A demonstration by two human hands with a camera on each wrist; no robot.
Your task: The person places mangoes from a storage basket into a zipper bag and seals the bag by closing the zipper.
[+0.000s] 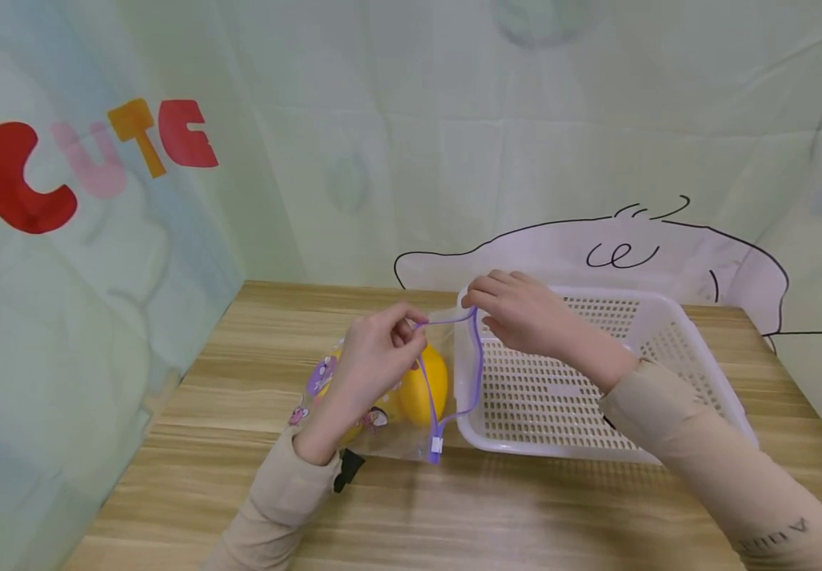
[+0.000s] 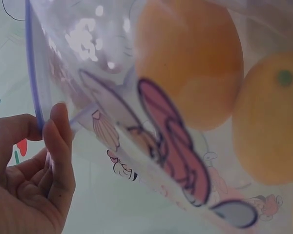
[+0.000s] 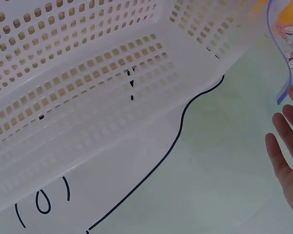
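Observation:
A clear zip bag (image 1: pixel 399 446) with a purple-edged mouth and printed cartoon figures lies left of the basket. Its mouth gapes toward the basket, with a white slider (image 1: pixel 437 446) at the near corner. Inside are several smooth yellow-orange, fruit-like things (image 2: pixel 188 63); another (image 2: pixel 271 122) bears a green spot. My left hand (image 1: pixel 378 349) pinches the left side of the purple rim between thumb and fingers. At the far corner of the mouth, my right hand (image 1: pixel 521 311) holds the rim by its fingertips; its other fingers (image 3: pixel 285 156) are fairly straight.
A white perforated plastic basket (image 1: pixel 696 357) stands on the wooden table (image 1: pixel 239 492), right of the bag and under my right forearm. Behind the table hangs a printed cloth backdrop (image 1: pixel 353 159). Something small and black (image 1: pixel 349 469) shows beside my left wrist.

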